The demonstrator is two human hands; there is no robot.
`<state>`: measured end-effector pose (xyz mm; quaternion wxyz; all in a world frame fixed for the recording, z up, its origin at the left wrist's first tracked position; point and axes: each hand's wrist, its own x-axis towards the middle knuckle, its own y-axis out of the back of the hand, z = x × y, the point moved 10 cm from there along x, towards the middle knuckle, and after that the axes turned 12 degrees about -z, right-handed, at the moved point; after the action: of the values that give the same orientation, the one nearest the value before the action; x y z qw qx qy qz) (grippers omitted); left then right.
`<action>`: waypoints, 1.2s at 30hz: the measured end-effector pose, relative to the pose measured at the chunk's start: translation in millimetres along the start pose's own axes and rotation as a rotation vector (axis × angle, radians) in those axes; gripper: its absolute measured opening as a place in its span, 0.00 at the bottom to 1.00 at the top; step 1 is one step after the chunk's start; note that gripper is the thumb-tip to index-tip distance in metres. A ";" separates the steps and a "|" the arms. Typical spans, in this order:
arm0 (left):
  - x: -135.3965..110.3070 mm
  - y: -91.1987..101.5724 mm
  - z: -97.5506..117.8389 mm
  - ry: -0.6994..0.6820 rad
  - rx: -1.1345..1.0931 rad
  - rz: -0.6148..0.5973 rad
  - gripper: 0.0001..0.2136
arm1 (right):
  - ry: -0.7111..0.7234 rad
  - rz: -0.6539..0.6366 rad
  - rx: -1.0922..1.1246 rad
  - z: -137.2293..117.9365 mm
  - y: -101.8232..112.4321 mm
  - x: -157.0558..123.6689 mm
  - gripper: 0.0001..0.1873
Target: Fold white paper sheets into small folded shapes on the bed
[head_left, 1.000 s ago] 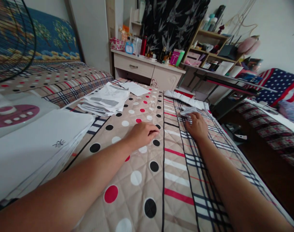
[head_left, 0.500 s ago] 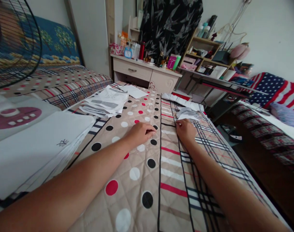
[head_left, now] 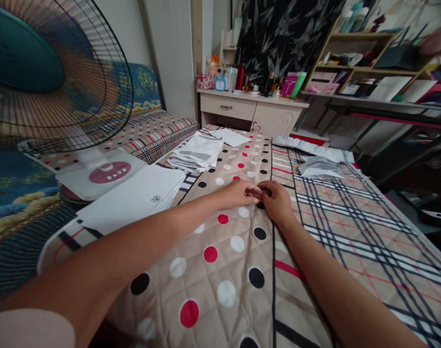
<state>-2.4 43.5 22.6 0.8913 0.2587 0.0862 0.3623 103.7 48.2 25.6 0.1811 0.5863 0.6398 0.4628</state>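
Note:
My left hand [head_left: 241, 193] is loosely closed, its fingers curled, low over the dotted part of the quilted bedspread [head_left: 191, 261]. Against its fingertips is my right hand [head_left: 278, 199], also closed, with thumb and fingers pressed together. Whatever may lie between the fingertips is too small or hidden to make out. Beyond my right hand lies a fanned pile of grey and white paper cutouts [head_left: 320, 167]. A thicker stack of printed paper pieces [head_left: 198, 152] rests past my left hand, with a plain white sheet [head_left: 233, 137] behind it.
A stack of large white sheets [head_left: 133, 193] lies at the left, beside the base of an electric fan [head_left: 109, 172]. A rolled white strip [head_left: 310, 149] lies behind the cutouts. A white dresser [head_left: 227, 104] and a shelf [head_left: 365, 36] stand at the back.
My right hand has moved left, away from the grey and white cutouts, and now meets my left hand. The view has turned left, showing more of the fan.

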 end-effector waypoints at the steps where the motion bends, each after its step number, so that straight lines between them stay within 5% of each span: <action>1: -12.3 5.7 3.4 0.027 0.036 -0.049 0.13 | 0.004 0.002 0.009 0.2 0.1 0.1 0.15; 4: -64.4 53.1 3.4 0.183 0.257 -0.011 0.12 | 0.007 0.015 0.005 -2.2 0.6 -0.5 0.14; 8: -146.2 138.9 -8.4 0.488 0.743 0.277 0.10 | -0.001 0.032 -0.005 -5.0 1.7 -1.4 0.13; 11: -192.9 170.4 -33.6 0.760 0.866 0.402 0.22 | -0.001 0.034 -0.008 -5.1 1.8 -1.2 0.13; 15: -208.9 167.9 -63.1 0.901 0.871 0.374 0.29 | -0.005 0.030 -0.010 -3.6 1.7 -0.9 0.14; 20: -206.6 164.6 -74.9 0.947 0.830 0.359 0.30 | 0.016 0.031 -0.003 -6.3 2.6 -1.6 0.13; 31: -202.9 166.3 -85.5 0.827 0.659 0.310 0.19 | -0.007 0.024 -0.009 -4.6 2.4 -1.7 0.13; 36: -210.1 162.4 -83.3 0.764 0.611 0.144 0.28 | -0.016 0.015 -0.006 -4.3 2.4 -1.2 0.14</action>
<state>-280.3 29.6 29.7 0.6522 0.3620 0.4910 0.4500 102.1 45.2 29.3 0.1843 0.5942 0.6323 0.4617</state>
